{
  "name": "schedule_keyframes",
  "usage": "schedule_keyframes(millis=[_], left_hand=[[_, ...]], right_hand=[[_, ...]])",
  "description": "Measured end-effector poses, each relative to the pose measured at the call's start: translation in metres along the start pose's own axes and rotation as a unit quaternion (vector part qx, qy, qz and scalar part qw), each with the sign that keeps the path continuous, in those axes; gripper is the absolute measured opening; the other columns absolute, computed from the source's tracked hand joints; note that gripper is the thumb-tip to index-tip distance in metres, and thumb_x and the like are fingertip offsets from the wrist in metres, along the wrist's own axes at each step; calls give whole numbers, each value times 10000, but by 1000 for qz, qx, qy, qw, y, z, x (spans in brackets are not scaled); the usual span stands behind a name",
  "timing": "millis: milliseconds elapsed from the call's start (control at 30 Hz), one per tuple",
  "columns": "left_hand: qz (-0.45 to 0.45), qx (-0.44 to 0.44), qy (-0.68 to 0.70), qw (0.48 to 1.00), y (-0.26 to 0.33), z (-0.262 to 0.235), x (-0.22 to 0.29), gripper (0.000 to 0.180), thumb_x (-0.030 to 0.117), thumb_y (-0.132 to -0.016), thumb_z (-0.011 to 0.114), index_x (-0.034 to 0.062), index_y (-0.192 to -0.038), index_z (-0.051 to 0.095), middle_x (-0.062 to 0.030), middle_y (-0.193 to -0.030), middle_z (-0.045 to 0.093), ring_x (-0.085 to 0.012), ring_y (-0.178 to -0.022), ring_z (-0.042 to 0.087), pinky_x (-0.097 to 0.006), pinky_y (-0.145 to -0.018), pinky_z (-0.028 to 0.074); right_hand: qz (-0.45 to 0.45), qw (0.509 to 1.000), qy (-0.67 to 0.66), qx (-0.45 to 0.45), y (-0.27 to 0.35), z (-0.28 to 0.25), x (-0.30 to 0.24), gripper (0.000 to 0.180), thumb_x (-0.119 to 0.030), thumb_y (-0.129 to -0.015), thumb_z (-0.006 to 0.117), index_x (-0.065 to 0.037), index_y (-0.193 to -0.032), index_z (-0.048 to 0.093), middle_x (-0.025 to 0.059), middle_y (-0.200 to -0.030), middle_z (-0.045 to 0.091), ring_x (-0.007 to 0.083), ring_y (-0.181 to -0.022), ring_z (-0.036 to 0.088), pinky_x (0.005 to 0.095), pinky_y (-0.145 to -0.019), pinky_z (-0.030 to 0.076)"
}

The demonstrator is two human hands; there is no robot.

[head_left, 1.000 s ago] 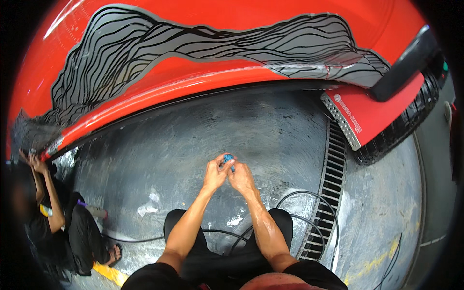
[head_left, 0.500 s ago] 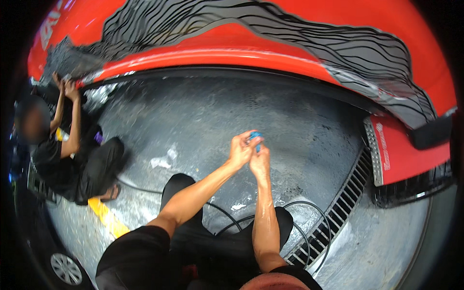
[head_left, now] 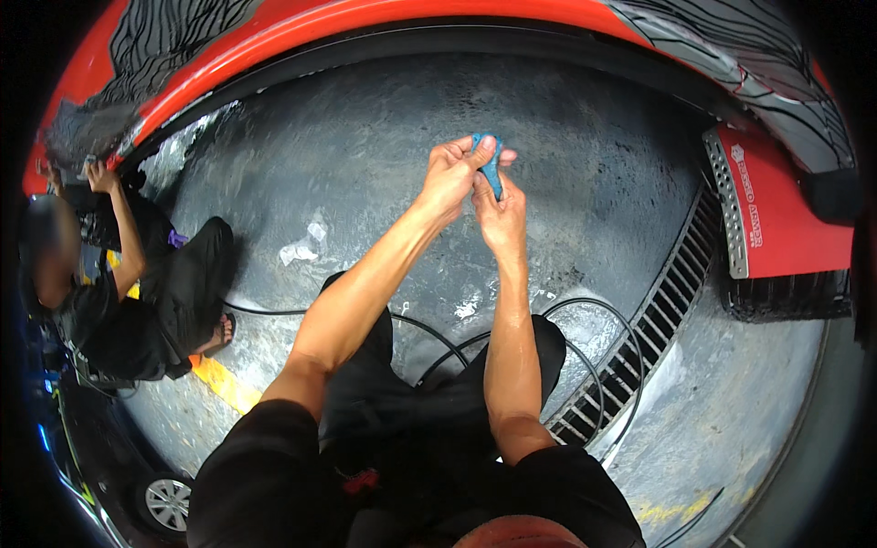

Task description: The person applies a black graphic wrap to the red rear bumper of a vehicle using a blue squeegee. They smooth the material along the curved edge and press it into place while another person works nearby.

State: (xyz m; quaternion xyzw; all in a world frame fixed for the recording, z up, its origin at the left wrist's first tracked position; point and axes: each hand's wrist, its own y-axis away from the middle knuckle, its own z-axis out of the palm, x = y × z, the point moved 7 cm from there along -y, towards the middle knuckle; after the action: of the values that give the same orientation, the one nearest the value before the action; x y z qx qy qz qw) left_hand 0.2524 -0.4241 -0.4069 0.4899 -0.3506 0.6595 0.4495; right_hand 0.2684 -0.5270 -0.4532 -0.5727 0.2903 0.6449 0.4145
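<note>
Out in front of me, above the wet grey floor, a small soft blue clay-like piece (head_left: pixel 493 175) is stretched between my two hands. My left hand (head_left: pixel 446 175) pinches its upper end, thumb on top. Just below and to the right, my right hand (head_left: pixel 501 217) has its fingers closed on the lower end. Both hands are close together, and the fingers cover part of the piece. Beyond them runs the lower edge of a red car body (head_left: pixel 301 47) with a grey and black wavy-line pattern. Neither hand touches the car.
At the left a co-worker (head_left: pixel 155 292) squats by the car, hands at its panel. A black hose (head_left: pixel 429 331) curls across the floor near my knees. A metal drain grate (head_left: pixel 658 338) and a red mud flap (head_left: pixel 786 210) by a tyre lie right. A dark car's wheel (head_left: pixel 169 504) shows lower left.
My hands have moved farther forward in the view, and the blue piece is now pulled longer between them. The view has tilted down, showing less of the red car.
</note>
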Motion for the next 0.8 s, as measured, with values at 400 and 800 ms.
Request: schedule_keyframes(millis=[400,800], left_hand=[[257,-291,-419,821,-32,67,107,290,67,-867,850,11,-1148,804,-107,-1089,775,-249,-1041,698,-398,-946,539],[460,-316,-269,785,-26,116,73,372,-158,-779,709,36,-1085,790,-62,-1104,780,-275,-1045,669,-412,-935,524]], right_hand=[[-14,928,-372,-29,-8,-29,-34,453,-364,-1137,594,-42,-1455,605,54,-1146,678,69,-814,535,209,-583,429],[-131,953,-226,157,27,-89,-68,421,-272,-1079,704,-68,-1435,612,56,-1116,677,70,-718,509,210,-563,367]])
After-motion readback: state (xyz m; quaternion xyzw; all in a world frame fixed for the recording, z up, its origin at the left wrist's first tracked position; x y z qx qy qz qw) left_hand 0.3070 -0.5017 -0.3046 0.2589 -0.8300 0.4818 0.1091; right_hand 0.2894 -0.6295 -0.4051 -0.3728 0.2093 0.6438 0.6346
